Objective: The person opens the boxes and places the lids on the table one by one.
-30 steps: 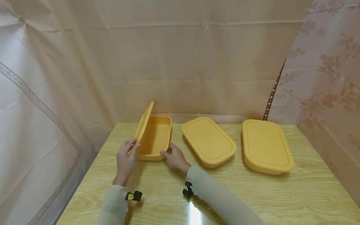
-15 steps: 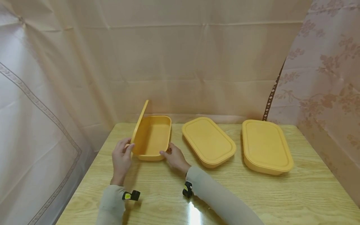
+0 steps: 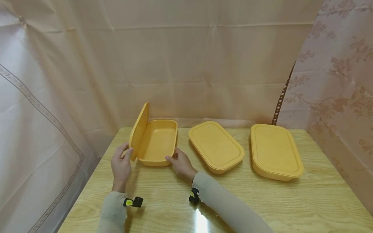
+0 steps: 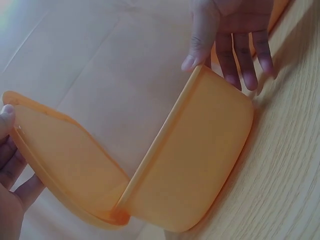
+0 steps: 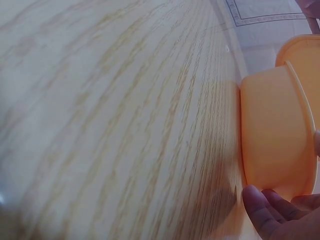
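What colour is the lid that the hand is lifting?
The lid is orange-yellow, like its box. The head view shows it best.

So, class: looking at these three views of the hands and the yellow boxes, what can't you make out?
- Head view: contents of the two closed boxes, hidden by their lids.
- Right wrist view: most of the right hand, cut off by the frame edge.
- Left wrist view: most of the left hand, cut off; the lid covers its fingers.

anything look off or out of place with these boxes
One thing: the orange plastic lid stands on edge beside the open orange plastic box, held by the left hand. The two closed orange boxes sit flat and shut. No spill or damage visible.
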Motion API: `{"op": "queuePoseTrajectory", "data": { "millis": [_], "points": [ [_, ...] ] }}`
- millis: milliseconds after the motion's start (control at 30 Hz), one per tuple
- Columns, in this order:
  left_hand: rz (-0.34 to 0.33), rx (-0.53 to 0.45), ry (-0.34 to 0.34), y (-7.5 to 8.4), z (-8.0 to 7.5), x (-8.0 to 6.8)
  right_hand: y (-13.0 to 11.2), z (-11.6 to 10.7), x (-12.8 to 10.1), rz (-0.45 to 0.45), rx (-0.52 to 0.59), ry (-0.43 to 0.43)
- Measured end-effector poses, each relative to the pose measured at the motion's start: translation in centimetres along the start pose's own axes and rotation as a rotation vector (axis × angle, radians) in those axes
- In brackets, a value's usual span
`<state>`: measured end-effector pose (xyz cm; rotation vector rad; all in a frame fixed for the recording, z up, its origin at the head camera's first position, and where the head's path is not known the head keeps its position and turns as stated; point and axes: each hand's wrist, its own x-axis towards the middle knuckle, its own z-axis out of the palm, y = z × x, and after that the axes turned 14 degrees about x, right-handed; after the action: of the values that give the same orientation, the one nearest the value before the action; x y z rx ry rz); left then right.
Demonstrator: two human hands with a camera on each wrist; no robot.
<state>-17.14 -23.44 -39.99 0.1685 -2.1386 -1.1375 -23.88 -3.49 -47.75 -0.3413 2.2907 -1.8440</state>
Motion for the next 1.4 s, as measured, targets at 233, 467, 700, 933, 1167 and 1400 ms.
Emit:
{"op": "queuePoseTrajectory", "data": {
  "millis": [233,467,700,933,1167,1400],
  "points": [
    [-0.006,-0.034,0.046,-0.4,-0.2,0.3,0.0,0.0,0.1,0.005,0.006,0.001],
    [-0.083,-0.149,0.08,-2.9,0.2,0.7,0.1,0.1,0.0,0.006,0.0,0.0],
    [-0.181,-0.286,0.095,-4.3,0.4,1.1,0.0,0.0,-0.1,0.006,0.007,-0.006],
    [-0.268,-0.496,0.154,-4.6,0.4,1.5,0.0,0.1,-0.1,0.006,0.001,-0.005],
    [-0.304,-0.584,0.195,-5.4,0.4,1.5,0.1,0.2,0.0,0.006,0.002,0.002],
    [-0.323,-0.634,0.198,-6.1,0.6,1.4,-0.2,0.1,-0.3,-0.025,-0.01,-0.001]
  ]
}}
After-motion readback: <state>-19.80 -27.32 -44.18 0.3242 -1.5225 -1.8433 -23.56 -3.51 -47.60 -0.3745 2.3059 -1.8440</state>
